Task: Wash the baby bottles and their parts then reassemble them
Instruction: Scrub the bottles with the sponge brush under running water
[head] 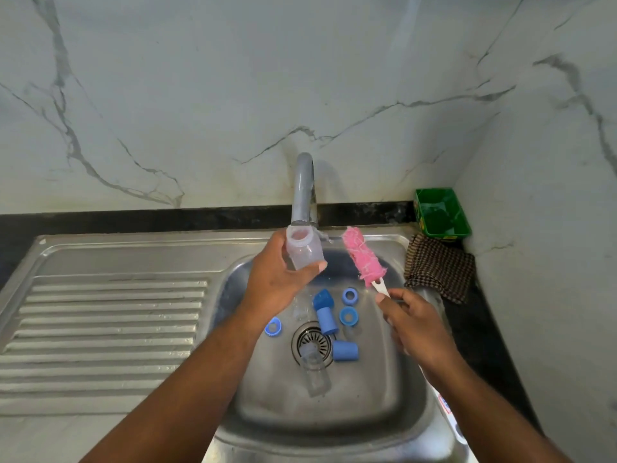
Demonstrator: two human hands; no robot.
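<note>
bottle at the tap, brush ready: washing stage, nothing reassembled

drainboard (110, 315) at far left carries nothing. a blue ring (273, 327) lies on the left of the sink (334, 419) floor. the left hand (280, 282) is wrapped around a clear bottle (304, 249), mouth tilted up directly beneath the tap (303, 192) spout; whether water is running cannot be confirmed. below, a second clear bottle (315, 370) lies on its side across the drain (312, 342). blue caps (345, 351) and two further blue rings (349, 296) lie scattered just right of the drain. the right hand (412, 325) is pinched on the white handle of a pink bottle brush (364, 259), its head pointing up, just beside the held bottle but apart from it. a checked cloth (439, 269) and a green tub (441, 212) sit at the right corner of the table.

judgement: the step in hand is scrubbing the first bottle. the next move calls for lining the brush head with the bottle mouth and pushing it in while the left hand grips firmly; wet plastic may slip. all loose parts await washing.
</note>
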